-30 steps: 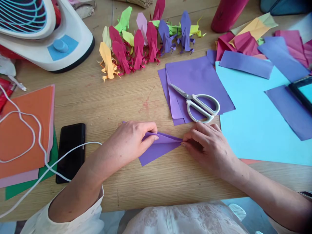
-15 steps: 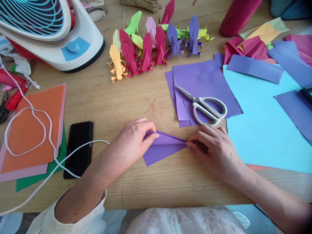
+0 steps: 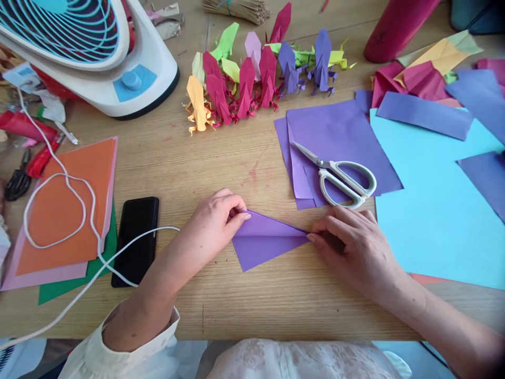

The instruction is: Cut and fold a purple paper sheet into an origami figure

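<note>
A folded sheet of purple paper (image 3: 262, 245) lies on the wooden table between my hands, its right end narrowing to a point. My left hand (image 3: 216, 221) pinches the upper left edge of its flap between thumb and fingers. At the pointed right tip, my right hand (image 3: 347, 237) grips the paper with thumb and forefinger. A crease runs across the sheet from left to right. Just above my right hand, scissors (image 3: 343, 176) with pale handles rest on a stack of purple sheets (image 3: 335, 126), blades partly apart.
Folded paper figures (image 3: 244, 87) in several colours stand at the back. A fan (image 3: 145, 89) occupies the upper left. A white cable (image 3: 92, 210) crosses a black phone (image 3: 136, 237) and orange paper (image 3: 67, 221). Light-blue paper (image 3: 434, 226) covers the right side.
My left hand has shifted slightly along the paper's upper edge, and the lifted flap now lies flatter. My right hand keeps its hold on the tip. The whole view has slid a little.
</note>
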A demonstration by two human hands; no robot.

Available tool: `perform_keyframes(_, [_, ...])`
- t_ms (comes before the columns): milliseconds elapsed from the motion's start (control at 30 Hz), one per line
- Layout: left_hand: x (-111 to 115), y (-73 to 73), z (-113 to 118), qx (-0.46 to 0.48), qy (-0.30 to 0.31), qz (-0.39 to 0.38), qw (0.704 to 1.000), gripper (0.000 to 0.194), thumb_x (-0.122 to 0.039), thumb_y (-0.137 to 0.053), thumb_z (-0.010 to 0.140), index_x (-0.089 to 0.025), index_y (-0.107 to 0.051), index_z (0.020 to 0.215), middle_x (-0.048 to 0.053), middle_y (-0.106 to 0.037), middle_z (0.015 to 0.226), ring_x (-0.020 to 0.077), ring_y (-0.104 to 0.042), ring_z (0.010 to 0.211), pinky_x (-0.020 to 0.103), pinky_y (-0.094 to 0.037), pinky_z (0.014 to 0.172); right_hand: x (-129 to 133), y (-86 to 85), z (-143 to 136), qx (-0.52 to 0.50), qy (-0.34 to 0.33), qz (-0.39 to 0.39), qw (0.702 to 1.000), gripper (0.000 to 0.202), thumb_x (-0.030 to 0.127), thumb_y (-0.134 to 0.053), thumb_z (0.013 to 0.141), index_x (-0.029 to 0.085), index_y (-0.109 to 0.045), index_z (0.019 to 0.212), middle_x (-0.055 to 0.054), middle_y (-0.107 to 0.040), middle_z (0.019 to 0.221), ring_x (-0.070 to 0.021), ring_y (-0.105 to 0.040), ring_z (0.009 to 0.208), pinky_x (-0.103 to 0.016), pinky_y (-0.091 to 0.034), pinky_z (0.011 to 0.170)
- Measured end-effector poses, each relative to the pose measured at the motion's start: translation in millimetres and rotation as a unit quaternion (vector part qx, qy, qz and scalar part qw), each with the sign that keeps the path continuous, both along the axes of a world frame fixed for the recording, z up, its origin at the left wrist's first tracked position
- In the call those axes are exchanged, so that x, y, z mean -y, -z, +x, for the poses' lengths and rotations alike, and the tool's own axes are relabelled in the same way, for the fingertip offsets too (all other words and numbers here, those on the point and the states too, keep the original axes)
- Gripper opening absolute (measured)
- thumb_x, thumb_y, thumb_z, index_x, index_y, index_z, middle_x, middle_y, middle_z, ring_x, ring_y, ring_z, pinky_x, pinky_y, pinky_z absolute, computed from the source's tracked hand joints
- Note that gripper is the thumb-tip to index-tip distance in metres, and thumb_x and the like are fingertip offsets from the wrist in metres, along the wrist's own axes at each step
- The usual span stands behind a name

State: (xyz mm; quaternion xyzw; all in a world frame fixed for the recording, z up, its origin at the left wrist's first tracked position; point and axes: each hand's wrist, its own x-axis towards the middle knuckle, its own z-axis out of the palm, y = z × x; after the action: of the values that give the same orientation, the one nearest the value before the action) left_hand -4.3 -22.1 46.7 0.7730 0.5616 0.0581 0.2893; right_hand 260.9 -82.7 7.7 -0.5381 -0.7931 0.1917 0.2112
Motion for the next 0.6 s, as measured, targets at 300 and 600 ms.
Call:
perform_keyframes(300, [-0.9,4.2,2.4,-0.011,-0.007,0.019,1.0,0.015,-0.015,-0.065,0.088,-0.017,-0.059,0.074,-0.001,-0.056,0.082,0.0137,-0.056,0.074,0.028,-0.042,0.07,0.5,2.9,0.9,-0.005,0.002,0.013,1.0,0.015,0.028,-0.057,0.096,0.021,-0.063,0.085,0.0,-0.056,0.08,-0.0161,-0.054,0.073,-0.035,-0.035,0.073])
perform_keyframes(600, [2.4,7.0,2.6,-0.015,-0.006,0.029,0.999,0.014,-0.013,-0.064,0.088,-0.018,-0.058,0.076,-0.001,-0.055,0.084,0.013,-0.056,0.073,0.028,-0.041,0.068,9.6,0.1,1.0,0.052,-0.061,0.144,0.986,0.017,0.015,-0.057,0.095,0.014,-0.063,0.111,-0.005,-0.061,0.083,-0.0182,-0.055,0.074,-0.034,-0.036,0.068])
